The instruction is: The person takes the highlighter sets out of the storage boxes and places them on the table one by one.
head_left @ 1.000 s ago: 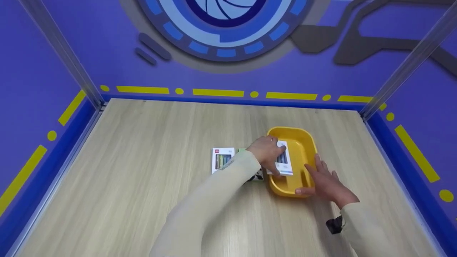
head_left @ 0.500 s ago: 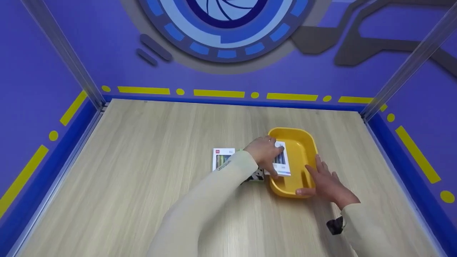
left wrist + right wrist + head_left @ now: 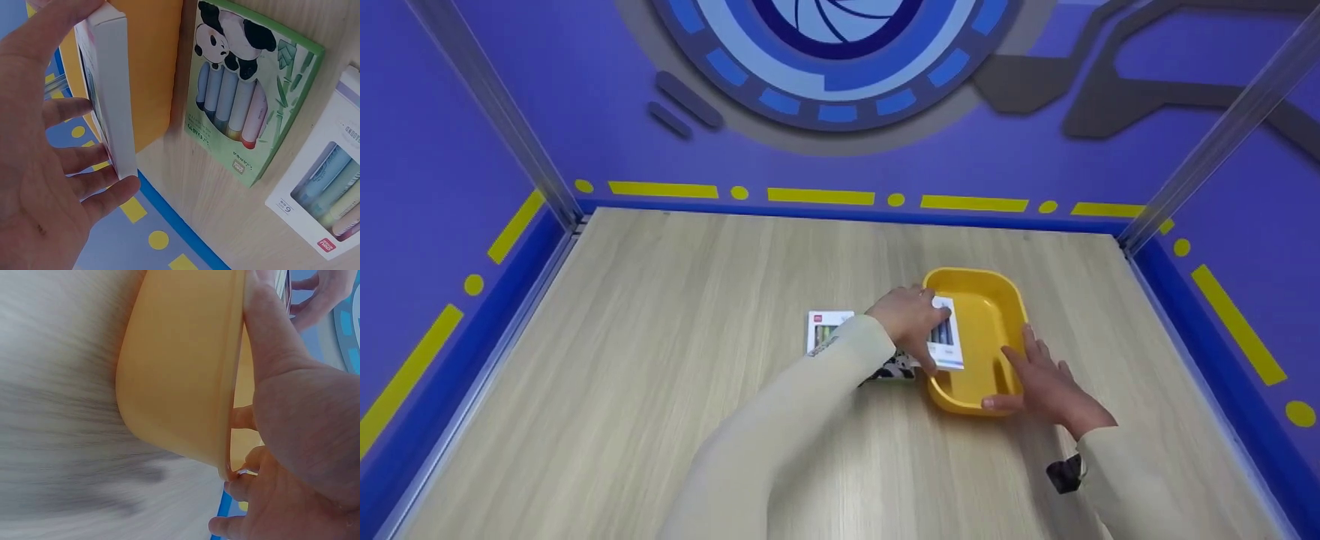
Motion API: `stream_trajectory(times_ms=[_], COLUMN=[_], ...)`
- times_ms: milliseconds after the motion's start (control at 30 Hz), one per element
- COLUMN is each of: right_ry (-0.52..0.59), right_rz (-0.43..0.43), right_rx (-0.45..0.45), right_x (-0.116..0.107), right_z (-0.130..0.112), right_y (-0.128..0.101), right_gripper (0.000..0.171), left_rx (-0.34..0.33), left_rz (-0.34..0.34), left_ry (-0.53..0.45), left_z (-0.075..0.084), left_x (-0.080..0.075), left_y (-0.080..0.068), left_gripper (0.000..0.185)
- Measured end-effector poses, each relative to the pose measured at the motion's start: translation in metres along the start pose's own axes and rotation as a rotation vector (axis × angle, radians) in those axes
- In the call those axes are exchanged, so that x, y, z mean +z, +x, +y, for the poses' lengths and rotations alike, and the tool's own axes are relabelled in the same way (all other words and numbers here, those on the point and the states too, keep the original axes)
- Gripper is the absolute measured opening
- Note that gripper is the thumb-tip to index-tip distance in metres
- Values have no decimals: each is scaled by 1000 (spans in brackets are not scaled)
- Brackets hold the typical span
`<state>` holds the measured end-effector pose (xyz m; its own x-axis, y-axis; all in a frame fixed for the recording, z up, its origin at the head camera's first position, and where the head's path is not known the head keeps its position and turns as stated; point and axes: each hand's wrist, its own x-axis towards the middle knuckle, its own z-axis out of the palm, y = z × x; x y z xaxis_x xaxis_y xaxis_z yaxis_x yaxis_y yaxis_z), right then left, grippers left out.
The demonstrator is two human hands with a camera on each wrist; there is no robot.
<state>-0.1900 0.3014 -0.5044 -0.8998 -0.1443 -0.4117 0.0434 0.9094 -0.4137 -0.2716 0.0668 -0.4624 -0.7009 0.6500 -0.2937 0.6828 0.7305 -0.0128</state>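
A white box of markers [image 3: 947,354] is gripped by its edges in my left hand [image 3: 910,321], tilted over the left rim of the yellow bin [image 3: 973,272]. In the left wrist view, the white box [image 3: 111,84] shows its narrow side, with thumb and fingers at opposite ends. My right hand [image 3: 1048,384] holds the bin's right side, thumb and index finger reaching over the rim. The bin's wall [image 3: 174,371] fills much of the right wrist view. Beneath my left hand, a green panda marker box [image 3: 233,121] lies on the table, mostly hidden from the head view.
Left of the panda box lies another white marker box [image 3: 825,321], with pastel markers behind its window and partly covered by my left sleeve [image 3: 780,420]. The wooden table [image 3: 682,300] is bounded by purple panels [image 3: 825,165] at the back and sides.
My left hand has shifted slightly left with the white marker box, drawing it toward the bin's left rim. The right hand and the bin stay in place.
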Motion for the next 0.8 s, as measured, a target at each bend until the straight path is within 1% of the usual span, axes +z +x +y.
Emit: stream_trajectory(times_ms=[333, 533, 800], right_ry=[-9, -3, 2], right_rz=[-5, -5, -6], right_rx=[22, 33, 41], right_x=[0, 0, 0], right_z=[-2, -2, -2], right_y=[0, -1, 0], right_gripper=[118, 123, 124], left_rx=[-17, -12, -12], left_rz=[-13, -13, -4], left_ry=[-33, -23, -18], left_z=[-3, -4, -6], left_x=[0, -1, 0], left_y=[-3, -7, -9], left_gripper=[92, 91, 90])
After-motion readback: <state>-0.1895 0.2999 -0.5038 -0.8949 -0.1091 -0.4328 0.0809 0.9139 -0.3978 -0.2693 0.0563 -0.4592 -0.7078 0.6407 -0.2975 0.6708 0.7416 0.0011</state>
